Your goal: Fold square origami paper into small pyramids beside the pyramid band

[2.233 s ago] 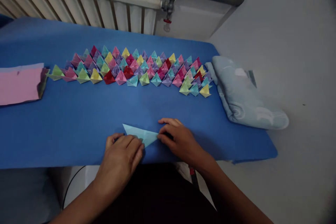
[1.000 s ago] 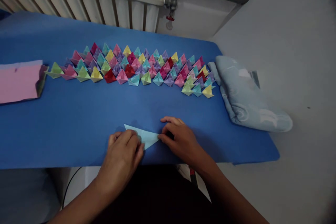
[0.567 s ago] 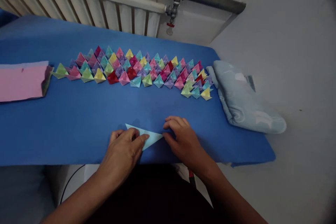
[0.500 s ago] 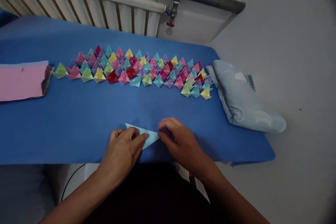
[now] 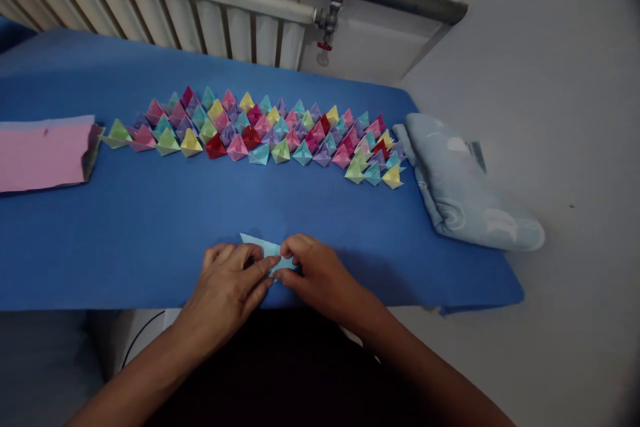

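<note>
Two bare hands work on a small light-blue folded paper with a pointed corner (image 5: 260,244), near the front edge of the blue worktop (image 5: 190,213).

The left hand (image 5: 229,285) lies over the paper's left part, its fingers pressing from above; whether they also grip it, I cannot tell. The fingers of the right hand (image 5: 314,273) are bent and seem to pinch the right end, although the hands hide much of this place. Behind them, many-coloured pointed folded-paper pieces (image 5: 251,138) stand in close rows. To their left lies a flat pink stack (image 5: 43,157); to their right, a folded pale-blue blanket with white pattern (image 5: 470,193). Beyond the worktop is a white ribbed radiator (image 5: 177,21).
</note>
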Demonstrator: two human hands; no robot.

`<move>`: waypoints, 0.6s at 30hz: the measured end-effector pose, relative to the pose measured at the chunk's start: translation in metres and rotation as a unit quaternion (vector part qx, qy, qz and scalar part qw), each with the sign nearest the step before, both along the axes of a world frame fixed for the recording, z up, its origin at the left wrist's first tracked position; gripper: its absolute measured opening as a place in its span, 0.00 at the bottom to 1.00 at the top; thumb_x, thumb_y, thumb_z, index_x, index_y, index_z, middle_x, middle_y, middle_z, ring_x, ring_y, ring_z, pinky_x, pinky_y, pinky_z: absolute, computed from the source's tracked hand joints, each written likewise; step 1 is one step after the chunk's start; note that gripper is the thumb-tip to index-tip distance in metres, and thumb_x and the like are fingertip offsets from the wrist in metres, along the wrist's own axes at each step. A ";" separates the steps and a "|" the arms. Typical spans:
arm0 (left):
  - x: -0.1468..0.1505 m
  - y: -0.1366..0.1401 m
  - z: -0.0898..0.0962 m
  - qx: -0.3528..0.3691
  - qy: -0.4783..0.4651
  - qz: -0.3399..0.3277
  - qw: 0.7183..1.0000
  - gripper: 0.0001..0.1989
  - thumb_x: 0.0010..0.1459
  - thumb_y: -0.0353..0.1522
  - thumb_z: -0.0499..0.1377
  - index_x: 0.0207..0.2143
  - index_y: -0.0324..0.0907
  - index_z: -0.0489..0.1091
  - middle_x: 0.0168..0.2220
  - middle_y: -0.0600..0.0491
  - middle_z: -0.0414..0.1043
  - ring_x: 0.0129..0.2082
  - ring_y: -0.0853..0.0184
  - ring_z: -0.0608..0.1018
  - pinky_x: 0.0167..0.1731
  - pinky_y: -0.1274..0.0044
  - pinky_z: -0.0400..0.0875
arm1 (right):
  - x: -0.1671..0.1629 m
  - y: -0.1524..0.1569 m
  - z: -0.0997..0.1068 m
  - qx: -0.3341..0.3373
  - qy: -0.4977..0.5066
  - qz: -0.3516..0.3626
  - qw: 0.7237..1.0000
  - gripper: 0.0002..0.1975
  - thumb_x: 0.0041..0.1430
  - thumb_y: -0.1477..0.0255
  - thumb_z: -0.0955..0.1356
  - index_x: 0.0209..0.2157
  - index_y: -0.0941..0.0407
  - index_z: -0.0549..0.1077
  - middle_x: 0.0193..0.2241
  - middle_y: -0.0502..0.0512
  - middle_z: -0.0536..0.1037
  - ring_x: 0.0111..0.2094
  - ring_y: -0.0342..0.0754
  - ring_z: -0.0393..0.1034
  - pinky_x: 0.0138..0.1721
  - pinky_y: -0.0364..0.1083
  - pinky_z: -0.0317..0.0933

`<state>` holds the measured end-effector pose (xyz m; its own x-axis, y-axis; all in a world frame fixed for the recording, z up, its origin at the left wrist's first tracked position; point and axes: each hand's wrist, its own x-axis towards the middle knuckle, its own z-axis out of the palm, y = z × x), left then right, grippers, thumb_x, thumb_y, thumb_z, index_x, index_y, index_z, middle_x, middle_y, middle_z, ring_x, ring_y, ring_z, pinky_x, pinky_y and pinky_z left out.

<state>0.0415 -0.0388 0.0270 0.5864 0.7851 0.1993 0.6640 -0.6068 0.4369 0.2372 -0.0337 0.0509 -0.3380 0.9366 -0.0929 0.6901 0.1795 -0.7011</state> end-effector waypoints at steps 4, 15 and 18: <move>-0.004 0.001 -0.003 -0.001 0.002 -0.003 1.000 0.20 0.64 0.33 0.54 0.58 0.54 0.64 0.43 0.52 0.70 0.40 0.63 0.70 0.42 0.66 0.60 | -0.002 -0.003 -0.003 0.018 -0.021 0.017 0.999 0.07 0.55 0.79 0.68 0.34 0.55 0.67 0.32 0.50 0.71 0.35 0.47 0.64 0.38 0.46 0.57; -0.006 0.002 -0.005 0.000 -0.001 -0.015 1.000 0.19 0.64 0.34 0.55 0.57 0.52 0.66 0.44 0.52 0.69 0.40 0.62 0.70 0.43 0.67 0.57 | 0.034 0.007 0.004 0.001 -0.043 -0.026 0.999 0.08 0.55 0.81 0.68 0.36 0.56 0.68 0.35 0.52 0.69 0.37 0.47 0.64 0.39 0.46 0.58; -0.006 0.002 -0.007 0.012 -0.005 -0.012 1.000 0.18 0.64 0.33 0.55 0.56 0.51 0.67 0.43 0.52 0.69 0.40 0.62 0.69 0.43 0.66 0.56 | 0.049 0.009 0.002 0.029 -0.074 -0.054 0.995 0.08 0.55 0.81 0.68 0.36 0.56 0.68 0.35 0.53 0.70 0.37 0.48 0.64 0.40 0.47 0.59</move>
